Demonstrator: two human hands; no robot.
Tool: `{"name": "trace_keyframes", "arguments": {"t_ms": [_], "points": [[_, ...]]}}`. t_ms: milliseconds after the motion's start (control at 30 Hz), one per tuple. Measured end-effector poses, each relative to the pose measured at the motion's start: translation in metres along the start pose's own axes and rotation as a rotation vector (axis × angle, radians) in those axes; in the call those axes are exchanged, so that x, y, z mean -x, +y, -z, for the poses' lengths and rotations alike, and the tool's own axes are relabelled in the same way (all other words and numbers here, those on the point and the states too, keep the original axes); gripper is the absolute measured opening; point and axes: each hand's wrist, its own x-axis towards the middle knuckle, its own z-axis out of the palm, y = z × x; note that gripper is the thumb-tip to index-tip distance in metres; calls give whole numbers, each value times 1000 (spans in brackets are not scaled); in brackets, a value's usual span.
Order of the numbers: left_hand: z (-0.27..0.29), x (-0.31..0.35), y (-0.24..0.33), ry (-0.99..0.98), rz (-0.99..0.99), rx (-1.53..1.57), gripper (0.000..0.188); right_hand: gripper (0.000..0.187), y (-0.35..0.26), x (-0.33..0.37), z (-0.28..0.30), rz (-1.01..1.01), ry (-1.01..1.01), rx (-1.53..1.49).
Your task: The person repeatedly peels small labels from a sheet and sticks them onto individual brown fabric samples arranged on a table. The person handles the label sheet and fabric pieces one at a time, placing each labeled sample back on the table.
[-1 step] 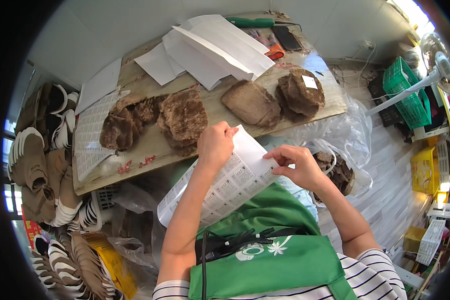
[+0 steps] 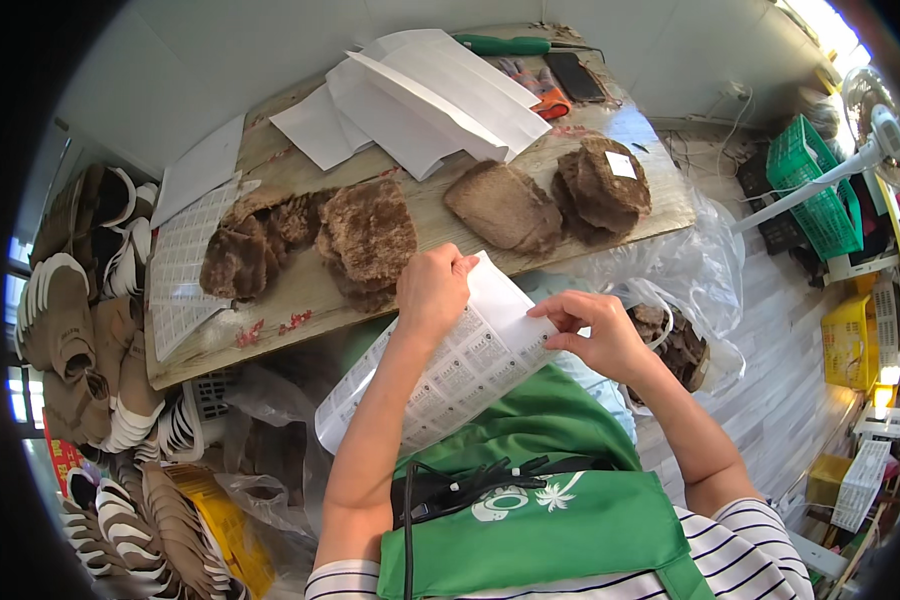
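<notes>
Over my lap, above a green apron, I hold a label sheet (image 2: pixel 465 370) printed with rows of small labels; a blank white strip shows at its upper right end. My left hand (image 2: pixel 434 290) is closed on the sheet's upper edge. With thumb and finger, my right hand (image 2: pixel 598 332) pinches its right edge; whether a single label is between them is too small to tell. Brown fleecy pieces lie on the table beyond: a heap (image 2: pixel 260 240) at left, a stack (image 2: pixel 367 235), a flatter stack (image 2: pixel 505 205), and a stack (image 2: pixel 595 190) with a white label on top.
White paper sheets (image 2: pixel 420 95), a phone (image 2: pixel 575 77) and a green-handled tool (image 2: pixel 500 45) lie at the wooden table's (image 2: pixel 195 360) back. Shoes (image 2: pixel 65 320) are piled at left. A plastic bag (image 2: pixel 705 280) with brown pieces stands at right, near a fan (image 2: pixel 880 130) and green basket (image 2: pixel 815 190).
</notes>
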Motion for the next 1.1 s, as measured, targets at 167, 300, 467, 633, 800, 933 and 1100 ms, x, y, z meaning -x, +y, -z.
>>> {"name": "trace_keyframes", "arguments": {"t_ms": [167,300,467,633,800,933,1100], "points": [[-8,1,-2,14,-11,-3,30,24,10,2,-4,240,61,287],[-7,0,2,-42,18,-14,31,19,10,3,-6,296,108,268],[-11,0,-2,-61,22,-41,30,21,7,4,-6,175,36,246],[-11,-1,0,-84,24,-48,30,25,13,3,-8,143,19,280],[-10,0,2,-107,23,-60,32,17,16,2,-12,175,59,320],[-13,-2,-4,-93,13,-43,32,16,14,2,-11,168,59,268],[-17,-3,-7,-54,28,-24,31,20,13,2,-12,275,137,319]]}}
